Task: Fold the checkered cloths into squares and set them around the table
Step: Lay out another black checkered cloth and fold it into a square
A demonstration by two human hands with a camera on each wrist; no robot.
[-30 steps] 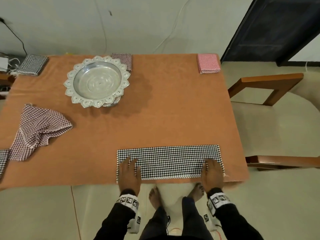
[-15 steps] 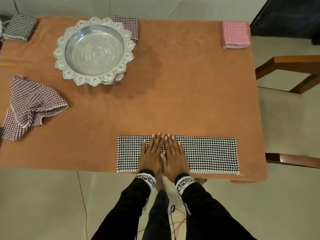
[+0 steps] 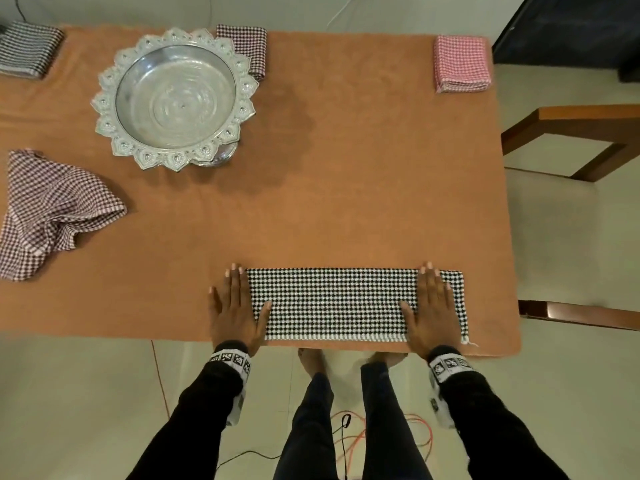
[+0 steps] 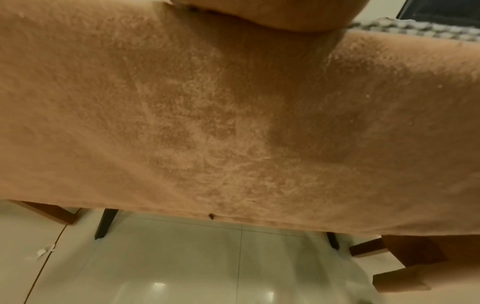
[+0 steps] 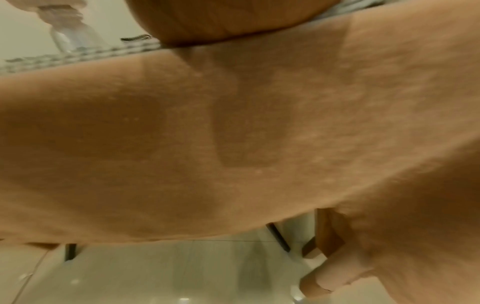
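A black-and-white checkered cloth [image 3: 332, 304] lies folded into a long strip along the table's near edge. My left hand [image 3: 235, 306] presses flat on its left end with straight fingers. My right hand [image 3: 431, 306] presses flat near its right end, fingers straight as well. A crumpled maroon checkered cloth [image 3: 52, 213] lies unfolded at the left. Folded squares sit at the far edge: a pink one [image 3: 461, 64], a maroon one [image 3: 247, 46] behind the silver bowl, and a black-and-white one [image 3: 27, 50]. Both wrist views show only the orange table cover's hanging edge [image 4: 233, 123] and floor.
An ornate silver bowl [image 3: 175, 98] stands at the far left of the orange-covered table [image 3: 346, 185]. A wooden chair [image 3: 571, 140] with a pale seat stands close to the table's right side. Cables lie on the tiled floor by my feet.
My hands were together at the strip's middle half a second ago. They have slid apart to its two ends, smoothing it flat.
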